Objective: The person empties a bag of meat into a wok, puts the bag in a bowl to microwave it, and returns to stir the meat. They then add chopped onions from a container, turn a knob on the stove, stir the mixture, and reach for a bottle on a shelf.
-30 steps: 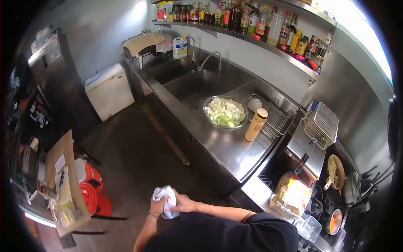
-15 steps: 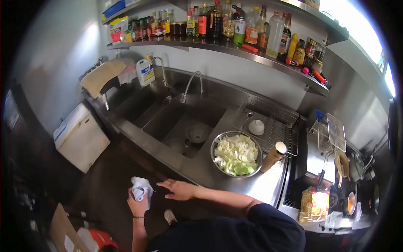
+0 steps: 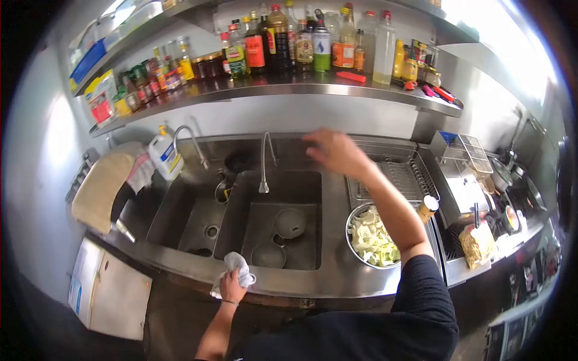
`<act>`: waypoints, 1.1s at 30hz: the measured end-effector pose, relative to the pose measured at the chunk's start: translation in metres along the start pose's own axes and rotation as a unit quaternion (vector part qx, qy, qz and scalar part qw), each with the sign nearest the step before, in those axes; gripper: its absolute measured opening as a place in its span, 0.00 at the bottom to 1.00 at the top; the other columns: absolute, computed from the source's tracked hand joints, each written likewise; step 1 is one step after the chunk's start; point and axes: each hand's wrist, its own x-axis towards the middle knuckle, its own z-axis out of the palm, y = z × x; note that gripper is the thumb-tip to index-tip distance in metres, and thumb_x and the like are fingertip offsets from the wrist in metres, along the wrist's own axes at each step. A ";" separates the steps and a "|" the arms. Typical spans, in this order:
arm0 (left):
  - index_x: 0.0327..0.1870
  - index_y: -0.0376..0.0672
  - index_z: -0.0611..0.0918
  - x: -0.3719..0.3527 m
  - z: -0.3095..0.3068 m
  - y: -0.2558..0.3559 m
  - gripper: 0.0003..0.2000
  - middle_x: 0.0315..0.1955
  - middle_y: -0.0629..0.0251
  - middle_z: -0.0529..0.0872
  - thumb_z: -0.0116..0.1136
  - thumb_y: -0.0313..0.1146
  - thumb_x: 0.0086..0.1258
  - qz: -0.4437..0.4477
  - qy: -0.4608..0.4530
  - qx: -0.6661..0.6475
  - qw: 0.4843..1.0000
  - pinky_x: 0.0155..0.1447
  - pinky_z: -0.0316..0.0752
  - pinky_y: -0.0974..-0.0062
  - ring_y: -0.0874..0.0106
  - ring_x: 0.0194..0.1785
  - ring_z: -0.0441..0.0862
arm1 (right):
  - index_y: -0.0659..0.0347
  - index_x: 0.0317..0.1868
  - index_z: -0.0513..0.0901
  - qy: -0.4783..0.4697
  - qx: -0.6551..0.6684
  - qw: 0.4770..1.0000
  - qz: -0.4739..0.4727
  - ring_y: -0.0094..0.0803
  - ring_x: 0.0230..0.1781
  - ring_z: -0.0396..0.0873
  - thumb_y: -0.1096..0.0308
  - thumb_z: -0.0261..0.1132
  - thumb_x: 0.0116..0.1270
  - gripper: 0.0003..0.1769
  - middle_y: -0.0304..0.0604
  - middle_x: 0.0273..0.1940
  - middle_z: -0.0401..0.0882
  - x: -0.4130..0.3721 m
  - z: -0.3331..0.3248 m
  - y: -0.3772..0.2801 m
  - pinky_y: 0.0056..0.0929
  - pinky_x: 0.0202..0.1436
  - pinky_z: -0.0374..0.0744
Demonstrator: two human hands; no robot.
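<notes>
My left hand [image 3: 232, 287] is closed on a white cloth [image 3: 238, 269] at the front edge of the steel sink counter [image 3: 289, 283]. My right hand [image 3: 337, 150] is raised over the back of the counter, right of the faucet [image 3: 265, 162], its fingers apart and slightly blurred, holding nothing. A steel bowl of chopped pale-green leaves [image 3: 374, 237] sits on the counter below my right forearm. In the right-hand basin lie round bowls or lids [image 3: 289, 223].
Bottles and jars [image 3: 278, 39] crowd the shelf [image 3: 265, 90] above the sink. A wire dish rack [image 3: 400, 177] stands behind the leaf bowl, beside a tall brown container [image 3: 427, 207]. A white jug [image 3: 165, 156] is at the back left.
My right hand has risen from near the cloth to above the back of the counter. My left hand has brought the cloth to the counter's front edge. The view has shifted.
</notes>
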 end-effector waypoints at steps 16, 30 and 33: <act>0.50 0.44 0.73 0.008 0.028 0.001 0.28 0.37 0.52 0.77 0.68 0.38 0.44 -0.073 0.108 0.004 0.991 0.48 0.68 0.52 0.49 0.43 0.74 | 0.62 0.71 0.45 0.365 -0.345 0.792 0.346 0.52 0.52 0.74 0.50 0.72 0.50 0.57 0.65 0.49 0.73 0.119 -0.096 0.254 0.45 0.54 0.75; 0.53 0.41 0.73 0.022 0.009 0.016 0.36 0.40 0.50 0.79 0.72 0.35 0.35 -0.084 0.040 -0.027 0.995 0.51 0.67 0.54 0.47 0.45 0.75 | 0.62 0.72 0.41 0.222 -0.161 0.899 0.341 0.56 0.54 0.74 0.41 0.64 0.57 0.56 0.64 0.54 0.73 0.145 -0.060 0.269 0.44 0.55 0.75; 0.54 0.41 0.72 0.020 0.010 0.021 0.37 0.41 0.50 0.79 0.72 0.35 0.34 -0.107 0.043 -0.033 0.993 0.51 0.67 0.54 0.47 0.46 0.75 | 0.68 0.70 0.49 0.276 -0.161 0.891 0.323 0.57 0.57 0.72 0.36 0.63 0.56 0.56 0.69 0.54 0.72 0.144 -0.072 0.287 0.43 0.59 0.72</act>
